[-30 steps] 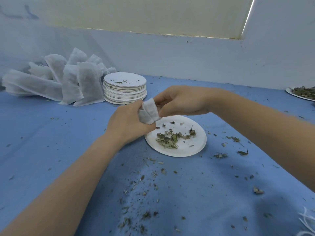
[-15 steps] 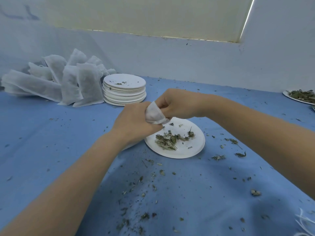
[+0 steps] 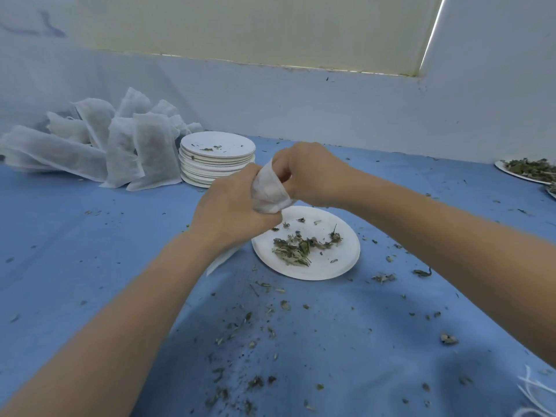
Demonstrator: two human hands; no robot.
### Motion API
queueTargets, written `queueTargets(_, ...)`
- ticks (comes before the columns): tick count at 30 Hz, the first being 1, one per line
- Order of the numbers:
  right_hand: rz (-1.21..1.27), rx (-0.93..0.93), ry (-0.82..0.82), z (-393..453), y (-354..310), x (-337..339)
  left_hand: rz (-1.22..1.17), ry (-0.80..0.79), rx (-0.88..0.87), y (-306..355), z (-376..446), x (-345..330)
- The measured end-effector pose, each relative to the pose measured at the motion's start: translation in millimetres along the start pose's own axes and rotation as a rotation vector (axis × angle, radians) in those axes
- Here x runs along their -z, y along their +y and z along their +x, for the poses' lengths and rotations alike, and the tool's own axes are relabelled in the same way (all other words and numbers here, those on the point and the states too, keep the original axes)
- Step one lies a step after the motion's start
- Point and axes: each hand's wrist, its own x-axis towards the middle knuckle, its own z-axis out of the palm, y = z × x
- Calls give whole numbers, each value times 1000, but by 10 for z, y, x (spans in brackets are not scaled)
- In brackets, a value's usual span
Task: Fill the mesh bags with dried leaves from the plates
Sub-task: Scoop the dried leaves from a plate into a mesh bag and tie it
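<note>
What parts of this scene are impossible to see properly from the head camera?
- Inside of the mesh bag: both hands, left hand and right hand, wrap it, so how full it is stays hidden.
- Bag's lower end: covered by the left hand and wrist.
- Plate of leaves at far right: cut off by the frame edge.
- Pile of bags: cloudy mesh hides the contents.
- White strings: cut off at the bottom right corner.

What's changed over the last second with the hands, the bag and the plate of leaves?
Both hands kept hold of the white mesh bag. The left hand and right hand worked its mouth wider, so more fabric now shows between them, and a corner hangs below the left wrist. Unchanged: the dried leaves on the white paper plate, the stack of used plates, and the filled bags.
</note>
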Motion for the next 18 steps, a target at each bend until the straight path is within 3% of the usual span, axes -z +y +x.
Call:
queueTargets(5,218,83,-226,-120,78,126,80,2,-39,-64,7,50)
queueTargets(8,476,12,-72,-176,262,156,98,22,-4,-125,7,67)
queueTargets(10,289,-119,39,-173,393,65,94,42,23,-167,4,67)
queueTargets(13,-130,-190,-130,-139,532,-214,87,60,35,-190,5,55)
queueTargets(15,-138,-219,-203,-110,547,-382,91,58,38,-190,7,48)
queueTargets(18,-110,-197,-152,-86,498,-573,85,51,36,-198,4,38)
